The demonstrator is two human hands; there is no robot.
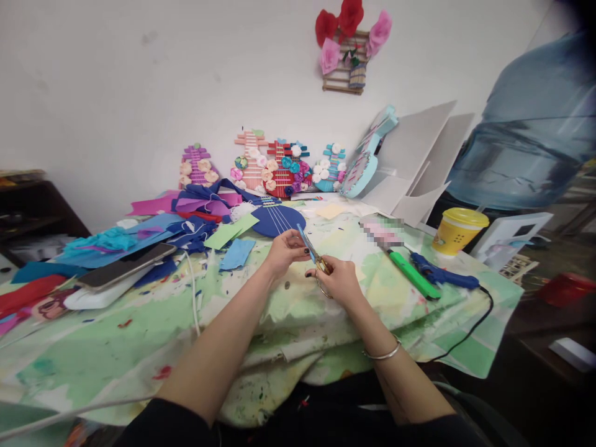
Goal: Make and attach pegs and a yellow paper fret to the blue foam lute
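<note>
My right hand (339, 280) grips a pair of scissors (321, 263) with gold-coloured handles, its fingers around the loops and the blades pointing up and away. Close by on the left, my left hand (286, 253) is closed in a pinch. At its fingertips, against the blades, is what looks like a narrow light blue strip (305, 241); blade and strip are hard to tell apart. Just beyond my hands lies a dark blue lute-shaped piece (278, 220) with pale strings. A light blue paper piece (237, 254) and a light green sheet (231, 231) lie left of my left hand.
A blue glue gun (444, 273), a green cutter (414, 274) and a yellow tub (459, 233) stand to the right. At the left are a phone (126, 267) and coloured fabric scraps. Several decorated lutes (279, 171) line the wall. A white cable (192, 292) crosses the tablecloth.
</note>
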